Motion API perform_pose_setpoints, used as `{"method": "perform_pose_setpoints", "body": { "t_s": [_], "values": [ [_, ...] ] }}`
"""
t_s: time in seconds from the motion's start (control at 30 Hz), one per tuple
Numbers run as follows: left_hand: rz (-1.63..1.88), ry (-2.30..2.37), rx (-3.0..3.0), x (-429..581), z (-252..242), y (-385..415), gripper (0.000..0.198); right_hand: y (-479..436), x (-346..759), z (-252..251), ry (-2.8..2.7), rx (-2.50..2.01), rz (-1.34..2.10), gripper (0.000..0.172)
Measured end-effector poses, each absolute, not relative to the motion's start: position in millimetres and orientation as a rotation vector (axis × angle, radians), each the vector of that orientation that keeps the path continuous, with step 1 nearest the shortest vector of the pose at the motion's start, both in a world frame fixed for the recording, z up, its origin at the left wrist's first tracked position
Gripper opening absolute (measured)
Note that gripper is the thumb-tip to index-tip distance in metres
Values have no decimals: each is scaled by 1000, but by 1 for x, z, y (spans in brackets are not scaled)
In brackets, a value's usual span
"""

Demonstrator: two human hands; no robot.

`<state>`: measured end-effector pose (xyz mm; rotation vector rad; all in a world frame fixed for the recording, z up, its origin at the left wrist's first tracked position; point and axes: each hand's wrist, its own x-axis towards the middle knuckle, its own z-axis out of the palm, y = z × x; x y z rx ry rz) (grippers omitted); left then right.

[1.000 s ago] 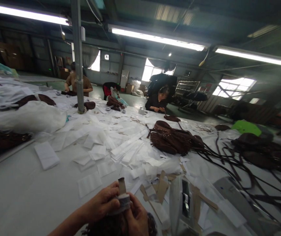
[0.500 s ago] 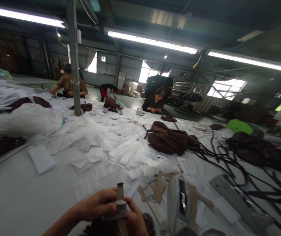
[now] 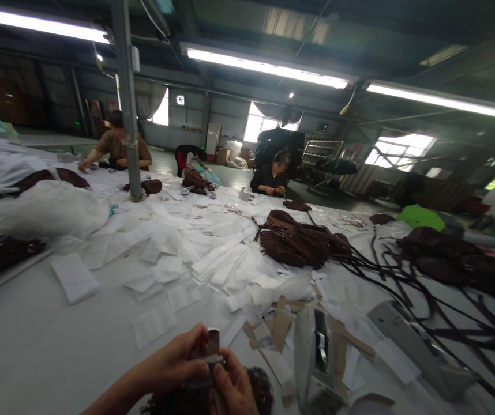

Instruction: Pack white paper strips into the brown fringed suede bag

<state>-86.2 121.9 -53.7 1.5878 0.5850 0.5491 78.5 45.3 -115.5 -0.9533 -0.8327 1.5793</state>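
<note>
At the bottom centre, my left hand (image 3: 184,360) and my right hand (image 3: 235,383) meet with their fingers closed. Between them is a tan-grey strip (image 3: 213,341) standing upright, with a pale wrapping strip (image 3: 206,377) crossing it. My left thumb and fingers pinch the pale strip from the left. The right thumb presses against both strips where they cross. Below the hands lies a dark brown shaggy item (image 3: 173,402), partly hidden by my hands and cut off by the frame edge.
Right of my hands stands a grey tape dispenser (image 3: 310,369) among tan card strips (image 3: 281,325). A second grey device (image 3: 412,346) lies beyond. White paper sheets (image 3: 225,265), brown fringed bags (image 3: 293,239) and dark straps (image 3: 403,276) spread across the table. A post (image 3: 127,104) rises left; co-workers sit opposite.
The pale wrapping has tilted and its broad face shows less. My right thumb now lies over the crossing point. The upright strip's top sits slightly lower.
</note>
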Motion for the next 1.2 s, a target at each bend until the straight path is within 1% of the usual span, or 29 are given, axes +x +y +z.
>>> {"method": "perform_pose_setpoints", "body": {
  "t_s": [0.13,0.2,0.3,0.33,0.5,0.6,0.77,0.9,1.03,1.1,1.2],
  "values": [
    [496,427,1486,-86,-52,122,28,42,77,-109,-830,-1007,1585,65],
    [489,426,1456,-86,-52,123,32,41,77,-98,-885,-976,1579,59],
    [482,501,1458,-87,-52,124,33,42,77,-85,-946,-922,1581,44],
    [479,522,1465,-86,-51,124,33,43,77,-84,-942,-933,1589,42],
    [504,588,1676,-81,-45,117,25,47,74,-98,-806,-984,1530,54],
    [478,599,1811,-79,-43,115,23,46,71,-106,-763,-951,1494,55],
    [498,553,1738,-81,-48,116,32,44,72,-107,-760,-975,1481,55],
    [566,522,1657,-85,-55,118,41,46,77,-107,-799,-1014,1510,62],
    [601,560,1652,-89,-63,119,48,46,79,-110,-804,-925,1555,68],
    [610,566,1631,-90,-66,120,49,45,78,-115,-773,-889,1562,71],
    [599,523,1605,-89,-67,123,48,42,78,-123,-729,-928,1522,82]
  ]
}}
